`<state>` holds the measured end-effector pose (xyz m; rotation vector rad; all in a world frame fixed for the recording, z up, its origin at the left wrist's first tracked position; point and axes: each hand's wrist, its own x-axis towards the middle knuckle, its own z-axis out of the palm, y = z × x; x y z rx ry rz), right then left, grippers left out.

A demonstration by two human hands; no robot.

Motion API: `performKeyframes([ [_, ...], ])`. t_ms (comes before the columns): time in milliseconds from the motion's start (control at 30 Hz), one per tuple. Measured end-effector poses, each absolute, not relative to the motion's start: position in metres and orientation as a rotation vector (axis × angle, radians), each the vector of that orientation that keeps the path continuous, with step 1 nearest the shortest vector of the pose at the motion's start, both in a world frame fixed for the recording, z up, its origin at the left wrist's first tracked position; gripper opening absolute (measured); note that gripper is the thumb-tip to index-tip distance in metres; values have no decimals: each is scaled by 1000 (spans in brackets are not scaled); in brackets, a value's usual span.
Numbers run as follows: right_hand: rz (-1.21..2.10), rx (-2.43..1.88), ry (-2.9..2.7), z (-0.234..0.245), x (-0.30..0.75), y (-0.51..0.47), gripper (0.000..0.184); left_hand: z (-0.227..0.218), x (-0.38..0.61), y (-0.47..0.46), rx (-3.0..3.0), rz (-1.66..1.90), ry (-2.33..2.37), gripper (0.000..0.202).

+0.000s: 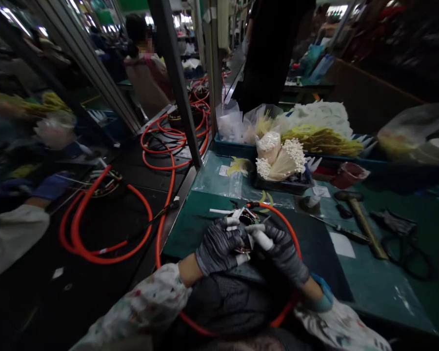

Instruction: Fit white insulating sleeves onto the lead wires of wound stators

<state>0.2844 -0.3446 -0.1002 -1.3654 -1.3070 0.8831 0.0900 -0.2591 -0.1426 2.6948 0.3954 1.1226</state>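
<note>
Both my hands wear dark grey gloves and meet low in the middle of the view. My left hand is closed around a small assembly with white wire ends sticking up from it. My right hand is closed on a white cylindrical piece pressed against the same assembly. An orange cable loops from the assembly around my right wrist and down under my arms. The work lies over a green bench mat.
Bundles of white-tipped and yellow wires fill blue trays behind. A hammer, pliers and black scissors lie right. Coiled orange cables rest on the dark conveyor left. Another person's sleeve shows far left; people stand beyond.
</note>
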Motion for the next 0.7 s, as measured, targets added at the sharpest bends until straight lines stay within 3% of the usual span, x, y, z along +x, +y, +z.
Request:
performKeyframes([
  [100, 994, -1307, -1391, -90, 290, -348, 21, -142, 89, -258, 2694, 1130, 372, 25],
  [233, 873, -1432, -1272, -90, 289, -352, 11, -143, 87, -256, 2671, 1025, 371, 18],
  [700, 870, -1426, -1426, -93, 294, -353, 15, -138, 84, -256, 2690, 846, 432, 24],
])
